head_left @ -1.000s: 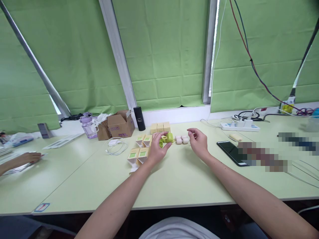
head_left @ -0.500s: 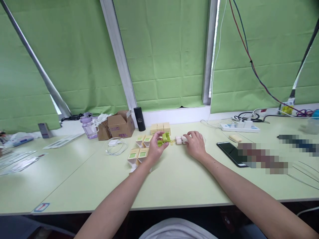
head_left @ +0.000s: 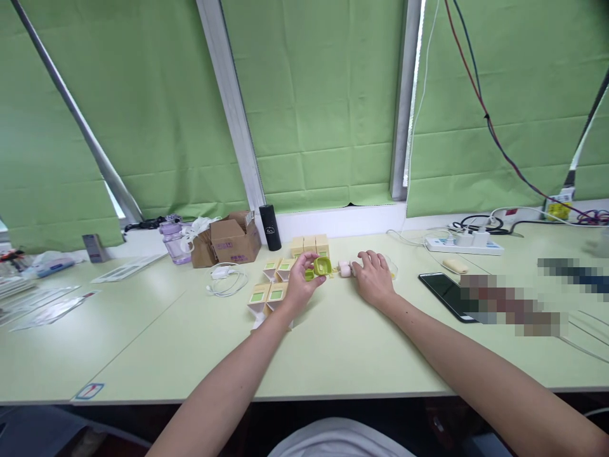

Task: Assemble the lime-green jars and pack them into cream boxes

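A small lime-green plastic case [head_left: 323,266] is held up in my left hand [head_left: 301,279], its hollow square side turned toward me. The fingers and thumb are closed round its left edge, with another green part behind the thumb. My right hand [head_left: 373,278] rests low over the table with curled fingers. Its fingertips are by a small pale pink cylindrical piece [head_left: 344,269], and what they grip is hidden. Tiny yellow bits [head_left: 334,271] lie between the hands. A clear shallow dish [head_left: 392,268] shows partly behind my right hand.
Cream cartons with green windows [head_left: 276,293] stand left of my left hand, with more cream boxes [head_left: 310,245] behind. Farther back are a cardboard box [head_left: 235,241], a black cylinder [head_left: 270,227] and a purple bottle [head_left: 175,242]. A phone [head_left: 445,295] and power strip [head_left: 464,246] lie right.
My left hand has turned the green case so its hollow side faces me. My right hand has shifted slightly, uncovering more of the clear dish. The whole view has moved a little.
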Available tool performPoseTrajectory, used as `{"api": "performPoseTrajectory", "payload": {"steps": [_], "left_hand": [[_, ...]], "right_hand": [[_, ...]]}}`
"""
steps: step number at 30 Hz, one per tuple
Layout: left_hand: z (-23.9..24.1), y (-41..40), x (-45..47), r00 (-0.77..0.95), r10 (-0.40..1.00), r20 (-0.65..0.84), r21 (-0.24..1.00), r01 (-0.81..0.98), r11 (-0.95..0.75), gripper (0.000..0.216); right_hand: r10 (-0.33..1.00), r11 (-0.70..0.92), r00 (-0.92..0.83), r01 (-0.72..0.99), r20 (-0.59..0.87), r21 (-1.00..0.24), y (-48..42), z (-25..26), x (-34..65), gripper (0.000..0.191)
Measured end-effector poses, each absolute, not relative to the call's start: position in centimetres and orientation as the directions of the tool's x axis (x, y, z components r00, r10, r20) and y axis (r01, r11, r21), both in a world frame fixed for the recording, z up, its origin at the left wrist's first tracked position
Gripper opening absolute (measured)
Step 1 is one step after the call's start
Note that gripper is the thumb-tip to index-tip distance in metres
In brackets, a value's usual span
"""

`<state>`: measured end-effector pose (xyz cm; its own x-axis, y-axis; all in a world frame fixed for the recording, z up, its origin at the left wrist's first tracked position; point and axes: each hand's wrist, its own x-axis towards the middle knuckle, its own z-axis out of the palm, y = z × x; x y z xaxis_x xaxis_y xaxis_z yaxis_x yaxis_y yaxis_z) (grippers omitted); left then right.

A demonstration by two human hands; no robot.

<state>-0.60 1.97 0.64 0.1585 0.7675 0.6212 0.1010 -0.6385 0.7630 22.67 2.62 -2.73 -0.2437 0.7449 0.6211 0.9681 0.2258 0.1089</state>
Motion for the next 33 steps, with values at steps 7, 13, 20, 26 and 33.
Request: {"api": "performPoseTrajectory", "payload": {"steps": [7,13,20,26,33], "left_hand": [[0.82,1.86,-0.67,0.165,0.770,0.616,0.773,0.057,-0.631,0.048],[0.96,1.61,-0.67,0.168,0.775,0.609,0.785,0.011,-0.619,0.048],[0.70,1.86,-0.71,0.159,0.775,0.611,0.784,0.012,-0.620,0.049],[0.45,2.31,-0.85,0.142,0.764,0.629,0.771,0.009,-0.637,0.050],[0.40,2.47,-0.99,0.115,0.759,0.641,0.763,0.006,-0.646,0.050]], "right_hand": [[0.745,0.246,-0.305,0.952,0.594,0.181,2.84,-2.33,22.40,0.033],[0.780,0.205,-0.261,0.965,0.569,0.161,3.12,-2.20,22.17,0.033],[0.768,0.202,-0.254,0.967,0.588,0.154,3.18,-2.31,22.20,0.030],[0.680,0.263,-0.276,0.957,0.679,0.126,2.97,-2.49,22.57,0.030],[0.609,0.437,-0.056,0.856,0.791,-0.275,2.71,-1.95,22.65,0.023]]}}
